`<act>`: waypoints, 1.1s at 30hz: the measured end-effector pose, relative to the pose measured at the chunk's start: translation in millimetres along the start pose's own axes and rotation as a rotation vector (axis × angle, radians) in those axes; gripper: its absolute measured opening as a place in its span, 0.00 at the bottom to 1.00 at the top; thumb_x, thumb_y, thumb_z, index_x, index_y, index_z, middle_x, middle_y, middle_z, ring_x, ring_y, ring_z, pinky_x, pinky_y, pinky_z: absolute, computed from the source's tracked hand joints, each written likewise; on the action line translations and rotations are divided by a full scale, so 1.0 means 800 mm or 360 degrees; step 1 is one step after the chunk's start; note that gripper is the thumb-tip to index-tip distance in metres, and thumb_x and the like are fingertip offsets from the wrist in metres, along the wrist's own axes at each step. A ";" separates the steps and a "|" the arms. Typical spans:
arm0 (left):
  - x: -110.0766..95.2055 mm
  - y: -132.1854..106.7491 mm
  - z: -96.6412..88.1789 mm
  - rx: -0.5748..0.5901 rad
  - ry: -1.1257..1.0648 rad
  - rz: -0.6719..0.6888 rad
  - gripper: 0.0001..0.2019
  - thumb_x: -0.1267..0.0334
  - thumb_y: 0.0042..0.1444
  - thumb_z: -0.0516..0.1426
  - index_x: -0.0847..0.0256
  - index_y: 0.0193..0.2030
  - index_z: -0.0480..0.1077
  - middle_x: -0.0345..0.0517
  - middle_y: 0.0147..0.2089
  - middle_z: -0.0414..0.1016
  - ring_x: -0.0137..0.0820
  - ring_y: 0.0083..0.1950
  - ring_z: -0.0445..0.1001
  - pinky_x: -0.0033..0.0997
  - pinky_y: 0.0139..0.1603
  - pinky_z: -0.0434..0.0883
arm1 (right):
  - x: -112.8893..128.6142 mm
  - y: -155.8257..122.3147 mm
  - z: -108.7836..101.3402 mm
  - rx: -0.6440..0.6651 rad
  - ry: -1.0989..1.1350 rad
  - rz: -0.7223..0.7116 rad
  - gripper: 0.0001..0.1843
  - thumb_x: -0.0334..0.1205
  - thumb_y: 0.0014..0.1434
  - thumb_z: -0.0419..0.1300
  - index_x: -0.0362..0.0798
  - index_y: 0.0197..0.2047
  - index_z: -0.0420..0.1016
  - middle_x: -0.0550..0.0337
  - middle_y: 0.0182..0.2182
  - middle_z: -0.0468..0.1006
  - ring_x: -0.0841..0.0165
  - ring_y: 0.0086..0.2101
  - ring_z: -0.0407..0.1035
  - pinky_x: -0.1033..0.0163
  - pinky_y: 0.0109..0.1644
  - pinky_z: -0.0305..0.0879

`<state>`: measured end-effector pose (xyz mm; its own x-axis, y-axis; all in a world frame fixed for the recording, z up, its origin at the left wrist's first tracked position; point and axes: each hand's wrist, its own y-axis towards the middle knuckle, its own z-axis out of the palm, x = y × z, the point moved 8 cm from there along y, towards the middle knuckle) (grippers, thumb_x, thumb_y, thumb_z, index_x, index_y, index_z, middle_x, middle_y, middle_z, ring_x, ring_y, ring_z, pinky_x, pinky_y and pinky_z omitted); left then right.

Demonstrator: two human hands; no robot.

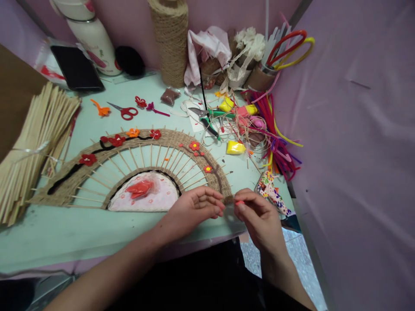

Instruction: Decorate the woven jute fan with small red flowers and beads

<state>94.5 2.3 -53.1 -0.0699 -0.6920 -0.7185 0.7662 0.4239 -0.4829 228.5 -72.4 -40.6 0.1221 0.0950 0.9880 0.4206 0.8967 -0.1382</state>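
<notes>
My right hand [257, 216] pinches a small bit of coral-red clay [240, 202] between thumb and fingertips, near the front edge of the table. Beside it, my left hand [201, 207] is loosely curved, with nothing visible in it. Both hands are at the lower right end of a woven twine fan [175, 137] with thin wooden ribs. Red and orange flowers on a black branch decorate its left side. On its right side, a brown clay branch [212, 162] carries red flowers with yellow centres. An opened packet of coral-red clay [142, 188] lies on the fan's pale fabric centre [162, 199].
Red-handled scissors [127, 112] and green-handled pruning shears [207, 119] lie behind the fan. Wooden strips [29, 147] are bundled at left. A twine spool [170, 43], white bottle [92, 41] and phone [77, 68] stand at the back. Pipe cleaners [279, 151] and a yellow clay packet [235, 147] are at right.
</notes>
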 end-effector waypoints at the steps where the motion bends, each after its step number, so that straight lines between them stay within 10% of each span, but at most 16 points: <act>1: -0.001 0.002 -0.001 -0.0015 -0.0054 0.0023 0.12 0.66 0.49 0.66 0.63 0.40 0.73 0.43 0.38 0.78 0.28 0.39 0.76 0.30 0.45 0.69 | -0.005 0.003 -0.001 -0.0027 -0.0033 0.0031 0.07 0.40 0.58 0.65 0.51 0.40 0.79 0.60 0.34 0.74 0.74 0.27 0.65 0.67 0.28 0.63; 9: 0.005 0.008 -0.006 -0.0180 -0.0475 0.0012 0.14 0.63 0.45 0.70 0.64 0.37 0.75 0.42 0.32 0.76 0.24 0.36 0.72 0.25 0.42 0.66 | 0.001 0.013 0.006 -0.0034 -0.0246 -0.0106 0.06 0.40 0.59 0.63 0.51 0.39 0.80 0.59 0.34 0.77 0.72 0.28 0.67 0.65 0.32 0.68; 16: 0.003 -0.008 -0.015 -0.0134 -0.0376 0.0184 0.15 0.52 0.61 0.57 0.63 0.35 0.73 0.33 0.18 0.58 0.20 0.21 0.53 0.23 0.25 0.53 | 0.000 0.010 0.022 -0.0041 -0.0307 -0.0044 0.07 0.40 0.57 0.65 0.51 0.40 0.80 0.59 0.32 0.79 0.71 0.30 0.71 0.66 0.33 0.70; 23: 0.008 -0.078 -0.010 0.0223 -0.0262 0.0103 0.06 0.65 0.53 0.65 0.57 0.39 0.79 0.42 0.32 0.77 0.25 0.33 0.71 0.24 0.35 0.63 | 0.007 0.018 0.110 0.0251 -0.0572 -0.0384 0.12 0.33 0.65 0.55 0.53 0.48 0.77 0.57 0.42 0.80 0.68 0.41 0.74 0.61 0.45 0.71; 33: 0.002 -0.107 -0.043 -0.0105 -0.0688 0.0170 0.10 0.59 0.62 0.57 0.63 0.38 0.75 0.35 0.22 0.54 0.21 0.23 0.50 0.22 0.23 0.53 | -0.005 0.014 0.208 0.0426 -0.1469 -0.0909 0.10 0.40 0.66 0.56 0.45 0.41 0.77 0.52 0.34 0.77 0.61 0.38 0.67 0.55 0.44 0.67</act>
<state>7.0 -15.3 -30.1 0.2913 -0.8171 -0.4976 0.7115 0.5327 -0.4582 83.1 9.2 -34.2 -0.7883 -0.1754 0.5897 -0.0189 0.9649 0.2618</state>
